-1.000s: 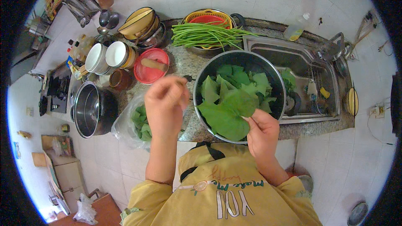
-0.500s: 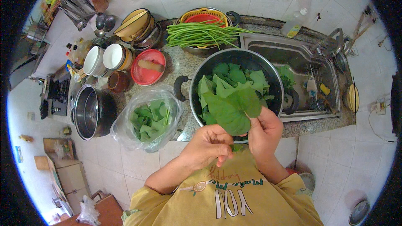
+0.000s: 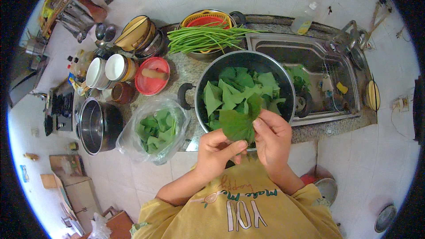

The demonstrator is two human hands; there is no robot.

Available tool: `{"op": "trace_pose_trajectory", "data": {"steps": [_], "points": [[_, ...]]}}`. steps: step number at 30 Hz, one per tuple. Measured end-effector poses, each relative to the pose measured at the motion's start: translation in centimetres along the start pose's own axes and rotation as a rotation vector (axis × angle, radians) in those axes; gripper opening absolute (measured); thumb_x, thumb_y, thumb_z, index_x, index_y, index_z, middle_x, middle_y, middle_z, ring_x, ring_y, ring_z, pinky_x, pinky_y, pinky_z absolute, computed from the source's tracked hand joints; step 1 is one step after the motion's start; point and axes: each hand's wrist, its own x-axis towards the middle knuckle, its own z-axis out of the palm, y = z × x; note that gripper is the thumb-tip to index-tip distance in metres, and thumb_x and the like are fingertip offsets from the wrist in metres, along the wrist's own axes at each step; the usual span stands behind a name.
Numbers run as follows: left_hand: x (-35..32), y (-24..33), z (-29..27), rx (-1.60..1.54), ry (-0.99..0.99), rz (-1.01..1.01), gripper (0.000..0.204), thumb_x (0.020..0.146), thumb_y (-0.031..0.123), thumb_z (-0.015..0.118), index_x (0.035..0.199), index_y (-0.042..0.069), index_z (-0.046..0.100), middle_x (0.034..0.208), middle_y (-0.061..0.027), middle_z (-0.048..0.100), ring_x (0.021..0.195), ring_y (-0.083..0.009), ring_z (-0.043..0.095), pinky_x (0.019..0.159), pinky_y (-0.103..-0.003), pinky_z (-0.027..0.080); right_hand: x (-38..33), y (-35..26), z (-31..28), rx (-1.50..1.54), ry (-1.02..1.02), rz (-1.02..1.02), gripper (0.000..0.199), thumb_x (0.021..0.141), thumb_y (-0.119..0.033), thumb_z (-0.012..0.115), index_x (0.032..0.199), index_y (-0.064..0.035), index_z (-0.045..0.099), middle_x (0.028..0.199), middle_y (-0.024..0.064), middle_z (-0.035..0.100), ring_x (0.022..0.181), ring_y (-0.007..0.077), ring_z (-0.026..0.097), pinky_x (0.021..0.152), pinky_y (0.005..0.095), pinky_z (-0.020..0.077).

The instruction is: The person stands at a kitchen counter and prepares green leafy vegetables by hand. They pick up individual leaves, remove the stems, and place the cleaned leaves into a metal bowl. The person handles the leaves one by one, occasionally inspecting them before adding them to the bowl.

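Over the near rim of a big dark pot (image 3: 290, 106), I hold a broad green leaf (image 3: 237, 123) up between both hands. My right hand (image 3: 273, 140) pinches its right edge with thumb and fingers. At its lower left, my left hand (image 3: 215, 152) is closed, thumb against the leaf's bottom edge and index finger partly behind it. Any stem between my fingers is hidden. Loose green leaves (image 3: 234, 79) lie heaped in the pot. Left of it, a clear plastic bag (image 3: 128, 135) gapes, with more leaves (image 3: 155, 128) inside.
Long green stalks (image 3: 208, 37) lie across a yellow basket behind the pot. The metal sink (image 3: 287, 46) is at right, with leaves inside. A deep steel pot (image 3: 104, 124), white bowls (image 3: 116, 67) and a red plate (image 3: 152, 87) stand at left. A bottle (image 3: 303, 20) stands behind the sink.
The held leaf has tilted and come lower, toward my left hand. My left fingers have moved up onto its lower edge, and my right hand has shifted slightly left.
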Motion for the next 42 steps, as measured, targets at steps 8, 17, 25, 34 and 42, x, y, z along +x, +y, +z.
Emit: {"op": "trace_pose_trajectory", "data": {"steps": [8,17,25,34,42], "points": [[2.7,0.0,1.0,0.865,-0.176,0.902,0.008,0.067,0.003,0.064,0.074,0.0,0.062,0.07,-0.0087,0.057,0.054,-0.0198,0.054,0.045,-0.025,0.041,-0.7,-1.0,-2.4,0.128,0.085,0.051,0.022,0.077,-0.004,0.059,0.097,0.0025,0.058,0.082,0.0067,0.061,0.067,0.01,0.057,0.058,0.0231,0.049],[6.7,-2.5,6.3,1.034,-0.573,1.171,0.021,0.059,0.007,0.065,0.054,0.004,0.045,0.056,-0.0061,0.037,0.051,-0.0222,0.043,0.043,-0.032,0.036,-0.6,-4.2,-11.0,0.258,0.421,-0.147,0.022,0.081,-0.004,0.054,0.101,0.0039,0.051,0.082,0.0195,0.06,0.072,0.0286,0.063,0.061,0.0306,0.0538],[12.2,-4.3,12.7,0.372,-0.461,0.095,0.02,0.086,0.015,0.049,0.096,-0.001,0.057,0.076,-0.0011,0.052,0.056,-0.0074,0.04,0.048,-0.023,0.032,-0.7,-6.3,-15.7,0.196,0.512,-0.31,0.02,0.083,-0.004,0.05,0.103,0.0018,0.051,0.083,0.02,0.061,0.073,0.0272,0.063,0.064,0.0315,0.0537],[14.7,-5.3,15.4,-0.339,-0.641,-0.579,0.021,0.086,0.014,0.049,0.097,-0.004,0.052,0.066,-0.0017,0.047,0.054,-0.0072,0.035,0.048,-0.022,0.029,2.0,-6.6,-18.8,-0.49,0.38,-0.612,0.021,0.079,-0.005,0.056,0.1,-0.0038,0.06,0.095,0.0126,0.059,0.086,0.0192,0.058,0.068,0.0277,0.0497],[20.4,-7.3,16.2,0.42,-0.403,-0.275,0.012,0.084,0.01,0.052,0.09,0.001,0.057,0.067,-0.002,0.055,0.056,-0.0092,0.05,0.053,-0.021,0.041,6.5,-5.4,-23.1,-0.4,0.382,-0.231,0.019,0.075,-0.009,0.061,0.091,0.001,0.061,0.078,0.0069,0.063,0.07,0.0148,0.059,0.066,0.0255,0.0469]]}}
